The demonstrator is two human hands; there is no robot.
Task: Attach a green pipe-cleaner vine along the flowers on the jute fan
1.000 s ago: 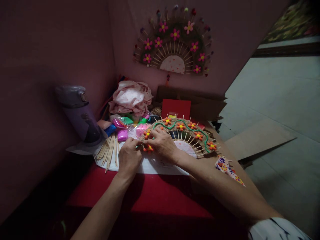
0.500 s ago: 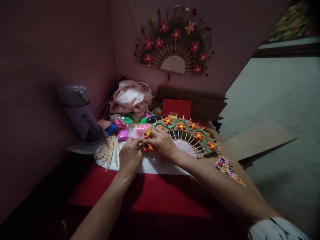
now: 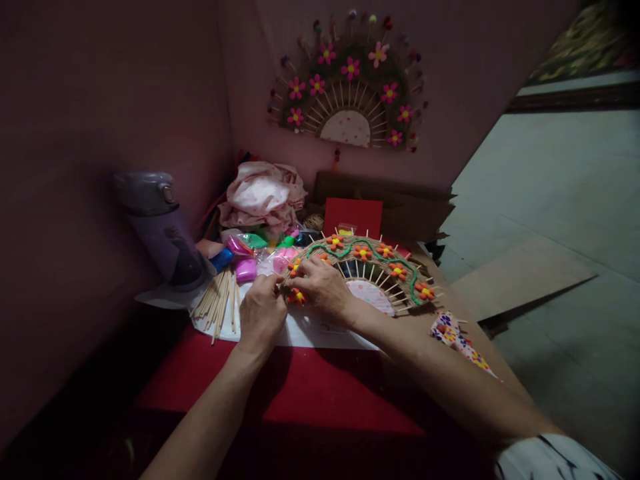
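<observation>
Barely any shift: left hand (image 3: 262,313) and right hand (image 3: 324,291) at left end of brown twine-wrapped semicircular fan (image 3: 375,259); can't tell either grip.

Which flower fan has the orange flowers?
The lower fan, touched by the right hand: its flowers are orange, while the upper fan on the wall has pink ones.

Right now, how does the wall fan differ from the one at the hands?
The wall fan bears pink flowers; the lower fan, orange ones. The wall fan's rim sticks end in coloured balls; the lower fan's visible ones are bare. Both are half-round, with sticks spreading from a pale half-disc.
</observation>
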